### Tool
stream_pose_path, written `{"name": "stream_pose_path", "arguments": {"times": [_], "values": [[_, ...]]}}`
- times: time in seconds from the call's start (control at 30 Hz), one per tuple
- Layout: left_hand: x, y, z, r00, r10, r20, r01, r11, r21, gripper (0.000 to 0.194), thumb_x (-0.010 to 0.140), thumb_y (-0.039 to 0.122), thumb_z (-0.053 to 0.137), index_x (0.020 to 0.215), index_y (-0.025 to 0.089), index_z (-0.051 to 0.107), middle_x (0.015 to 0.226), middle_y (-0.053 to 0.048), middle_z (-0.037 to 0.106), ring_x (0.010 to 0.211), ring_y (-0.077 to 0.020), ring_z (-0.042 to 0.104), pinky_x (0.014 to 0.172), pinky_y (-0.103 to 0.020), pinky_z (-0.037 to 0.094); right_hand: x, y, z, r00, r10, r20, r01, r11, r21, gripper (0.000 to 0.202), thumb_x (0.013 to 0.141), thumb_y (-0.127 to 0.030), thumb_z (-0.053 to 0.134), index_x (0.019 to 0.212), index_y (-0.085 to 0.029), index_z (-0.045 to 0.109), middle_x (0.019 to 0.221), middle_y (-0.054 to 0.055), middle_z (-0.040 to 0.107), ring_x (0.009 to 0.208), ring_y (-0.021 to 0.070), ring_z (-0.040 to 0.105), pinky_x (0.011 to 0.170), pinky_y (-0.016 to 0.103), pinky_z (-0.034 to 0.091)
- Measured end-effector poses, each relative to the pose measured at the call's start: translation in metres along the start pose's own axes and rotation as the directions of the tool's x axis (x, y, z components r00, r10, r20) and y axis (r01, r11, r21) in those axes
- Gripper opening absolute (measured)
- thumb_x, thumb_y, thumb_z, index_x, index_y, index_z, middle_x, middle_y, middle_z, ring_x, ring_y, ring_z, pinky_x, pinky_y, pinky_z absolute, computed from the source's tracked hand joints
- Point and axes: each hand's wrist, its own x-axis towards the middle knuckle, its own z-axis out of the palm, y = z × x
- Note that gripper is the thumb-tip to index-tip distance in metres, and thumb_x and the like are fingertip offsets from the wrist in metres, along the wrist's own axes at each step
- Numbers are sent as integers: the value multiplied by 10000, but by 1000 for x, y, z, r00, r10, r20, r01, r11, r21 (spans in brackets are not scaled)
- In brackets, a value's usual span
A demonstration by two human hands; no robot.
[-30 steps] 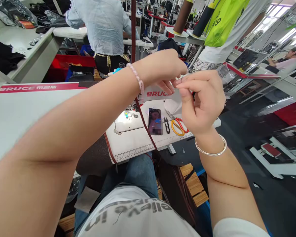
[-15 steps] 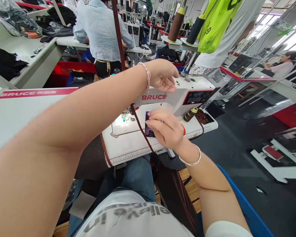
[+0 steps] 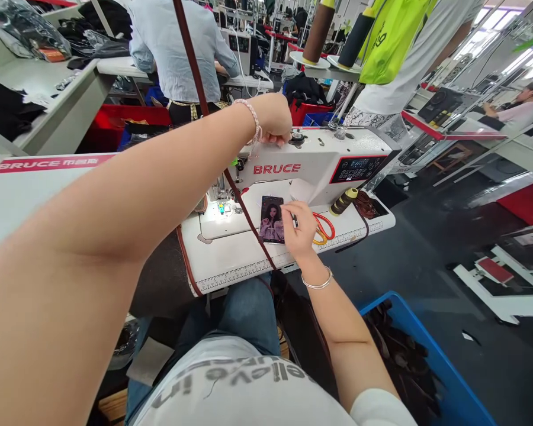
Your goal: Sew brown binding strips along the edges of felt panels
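While a blue bin point(image 3: 448, 378) of dark pieces fills the lower right of the frame, the right hand point(image 3: 299, 229) is over the white counter point(image 3: 231, 263) at centre, its fingers bent and bunched at the right edge of a smartphone point(image 3: 270, 222) with a lit screen; whether they grip anything I cannot tell. Just right of that hand are scissors point(image 3: 333, 229) with red and yellow handles. A brown strap point(image 3: 191, 56) slants from the upper left of the frame down past the phone's left edge. Farther back, above centre, the left hand point(image 3: 274, 117) is curled at the top of the BRUCE sewing machine point(image 3: 313, 157), its fingers mostly hidden, so their hold cannot be told. Beyond, a person in a light-blue shirt point(image 3: 180, 50) sits at upper left.
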Motion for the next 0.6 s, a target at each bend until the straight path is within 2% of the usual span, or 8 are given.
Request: {"name": "stream_pose_path", "arguments": {"times": [0.1,0.17,0.23,0.3,0.37,0.47,0.53,0.6], "values": [[-8,10,-10,974,-129,187,103,985,140,167,795,150,619,722,27,705,746,-82,683,477,-38,530,383,-168,246,-24,24,-2,970,206,-130,-216,974,-66,169,926,-272,497,884,-200,645,833,62,656,808,195,621,745,370,526],[-11,15,-14,966,-137,218,97,978,182,185,821,170,601,841,24,712,801,-78,681,550,-52,582,394,-172,236,-39,36,-3,941,283,-182,-301,951,-75,185,926,-302,491,886,-195,636,824,62,650,787,190,612,729,361,520],[-12,18,-16,958,-155,240,95,965,245,201,823,194,612,854,21,710,828,-83,676,683,-96,648,419,-176,270,-51,46,-3,921,322,-218,-342,937,-63,192,921,-320,495,896,-187,631,817,64,647,771,186,610,720,356,517],[-14,21,-18,954,-180,240,95,940,326,209,815,211,627,749,26,702,832,-91,671,857,-164,676,500,-187,376,-60,52,-2,898,365,-246,-386,922,-40,201,916,-338,502,906,-179,625,805,63,643,755,182,610,715,354,519],[-15,25,-21,954,-201,222,98,909,406,267,815,213,628,611,44,666,828,-95,671,1012,-241,651,707,-264,488,-65,56,-1,860,431,-272,-448,894,0,222,914,-365,499,913,-176,616,785,56,634,734,175,611,706,350,526],[-14,28,-24,955,-237,180,131,879,459,337,800,173,643,483,64,606,847,-98,681,1153,-321,576,1006,-430,410,-67,58,1,799,522,-299,-520,849,92,252,905,-407,498,923,-179,602,760,41,614,709,166,614,700,346,539],[-10,27,-25,956,-258,139,178,888,424,304,740,105,684,452,68,595,872,-97,691,1191,-333,546,1063,-449,361,-66,58,1,765,562,-315,-545,825,148,255,891,-420,513,913,-179,594,744,33,600,692,160,610,691,340,542],[-5,25,-25,975,-216,53,191,937,292,249,622,16,737,431,62,584,894,-85,698,1183,-326,553,1048,-415,390,-64,57,1,733,594,-331,-566,803,185,250,879,-422,523,893,-180,584,715,21,582,653,149,592,662,327,540]]}}
